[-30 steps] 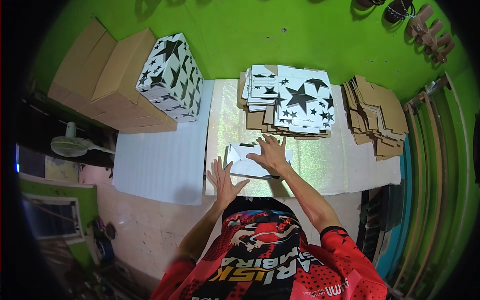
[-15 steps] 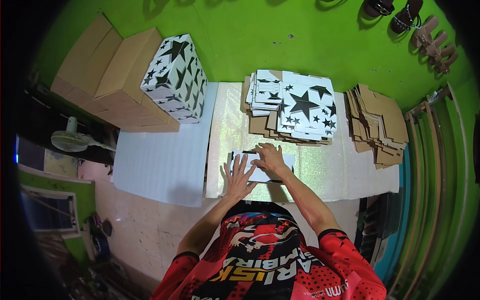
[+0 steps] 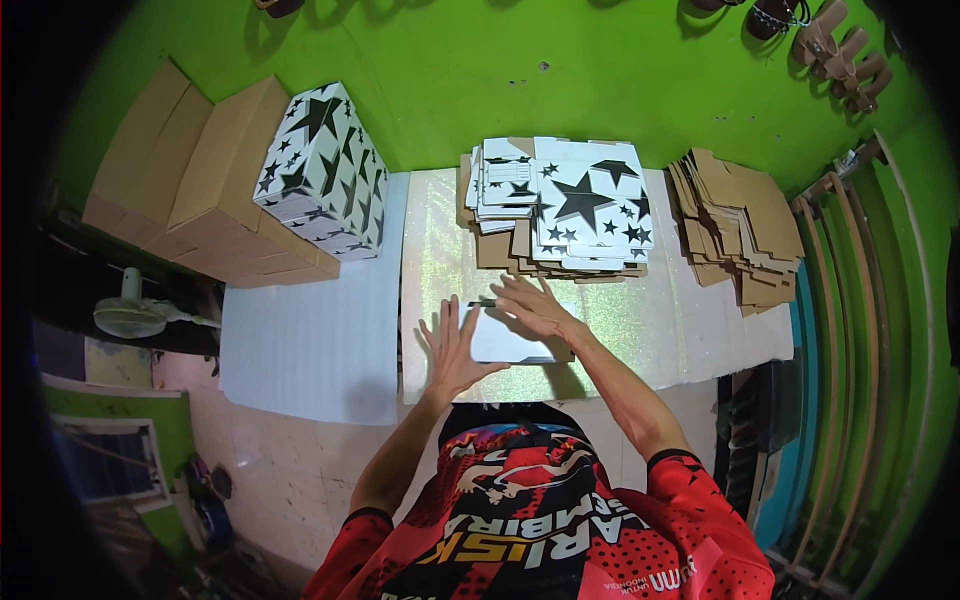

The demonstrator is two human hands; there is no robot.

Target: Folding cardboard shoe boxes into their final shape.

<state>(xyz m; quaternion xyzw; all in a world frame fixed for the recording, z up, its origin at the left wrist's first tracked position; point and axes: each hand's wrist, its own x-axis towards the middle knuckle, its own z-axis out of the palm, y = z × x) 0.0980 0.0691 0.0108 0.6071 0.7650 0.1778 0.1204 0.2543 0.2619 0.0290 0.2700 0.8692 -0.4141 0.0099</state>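
Observation:
A small white cardboard box with black marks along its edges lies on the shimmering table cover in front of me. My left hand rests against the box's left end, fingers spread and the thumb along the near edge. Over the far right part of the top lies my right hand, its fingers stretched out toward the left and partly hiding the far edge. Neither hand is wrapped round anything. Just behind the box is a pile of flattened white cartons with black stars, with brown card among them.
Flattened brown cartons are piled at the far right. Star-printed boxes stand beside brown boxes on the left, behind a white sheet. A fan is farther left. Sandals hang on the green wall.
My left hand has slid left off the top to the box's left end. My right hand has shifted slightly, uncovering more of the white top. The whole view has turned a little.

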